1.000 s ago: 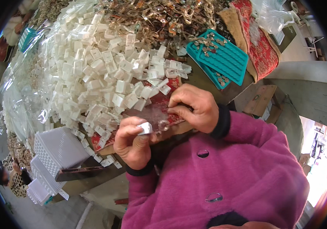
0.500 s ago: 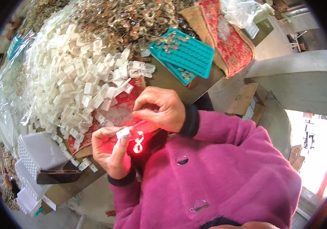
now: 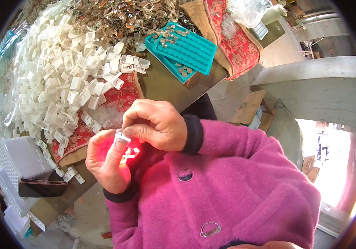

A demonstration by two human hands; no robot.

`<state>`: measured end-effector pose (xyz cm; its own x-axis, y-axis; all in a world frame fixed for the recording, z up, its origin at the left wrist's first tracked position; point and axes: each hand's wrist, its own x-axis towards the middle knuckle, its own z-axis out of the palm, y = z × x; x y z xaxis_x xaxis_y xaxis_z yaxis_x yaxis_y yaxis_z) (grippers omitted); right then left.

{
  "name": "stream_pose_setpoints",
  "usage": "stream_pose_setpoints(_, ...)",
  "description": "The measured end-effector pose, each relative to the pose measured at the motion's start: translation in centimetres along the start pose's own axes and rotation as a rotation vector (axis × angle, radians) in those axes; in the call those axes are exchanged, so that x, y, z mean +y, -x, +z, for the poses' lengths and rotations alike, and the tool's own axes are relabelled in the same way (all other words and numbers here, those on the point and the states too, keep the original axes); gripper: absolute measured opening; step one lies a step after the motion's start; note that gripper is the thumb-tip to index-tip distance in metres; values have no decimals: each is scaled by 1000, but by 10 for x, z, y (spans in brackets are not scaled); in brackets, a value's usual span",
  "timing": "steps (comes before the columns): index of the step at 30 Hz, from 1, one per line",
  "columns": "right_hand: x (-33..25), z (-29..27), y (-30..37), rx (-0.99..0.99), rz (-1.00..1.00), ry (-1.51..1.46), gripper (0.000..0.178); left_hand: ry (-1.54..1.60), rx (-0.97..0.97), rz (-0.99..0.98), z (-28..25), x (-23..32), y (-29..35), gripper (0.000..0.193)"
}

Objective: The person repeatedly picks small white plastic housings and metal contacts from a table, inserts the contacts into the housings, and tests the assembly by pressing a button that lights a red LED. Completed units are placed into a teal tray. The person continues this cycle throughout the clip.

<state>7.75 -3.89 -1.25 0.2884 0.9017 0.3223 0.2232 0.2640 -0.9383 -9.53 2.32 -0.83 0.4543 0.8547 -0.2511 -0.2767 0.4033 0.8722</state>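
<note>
My left hand [image 3: 108, 164] is closed around a small white plastic case [image 3: 122, 137], its thumb pressed on the near face. Thumb and forefinger of my right hand [image 3: 155, 124] pinch the same case at its upper edge; whether they also hold something small cannot be made out. Below the case, a loop of lit red string light [image 3: 130, 154] hangs between my hands and throws a red glow over my fingers and sleeve. Beyond them lies a big heap of similar white cases [image 3: 61, 79] on a red patterned cloth [image 3: 122, 89].
Teal trays [image 3: 194, 52] with several round coin cells lie stacked on the table beyond my hands. Behind is a pile of coiled wire lights [image 3: 132, 16]. At left stand white ribbed trays [image 3: 26, 155] and a dark phone-like slab [image 3: 43, 188]. A cardboard box [image 3: 248, 108] sits at right.
My right fingers have come down from above onto the white case, which has tilted. The lit string has drawn in closer to my left hand. The whole view has shifted slightly.
</note>
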Motion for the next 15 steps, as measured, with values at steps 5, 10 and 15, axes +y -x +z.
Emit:
stream_pose_setpoints(5,-6,3,6,-29,98,-16,8,93,-91,3,-5,-6,-2,21)
stream_pose_setpoints(10,2,3,-4,70,-69,168,10,190,-133,-17,-6,-11,-3,22)
stream_pose_setpoints(15,-1,2,-8,112,-249,350,16,152,-6,-2,-6,-14,-3,22)
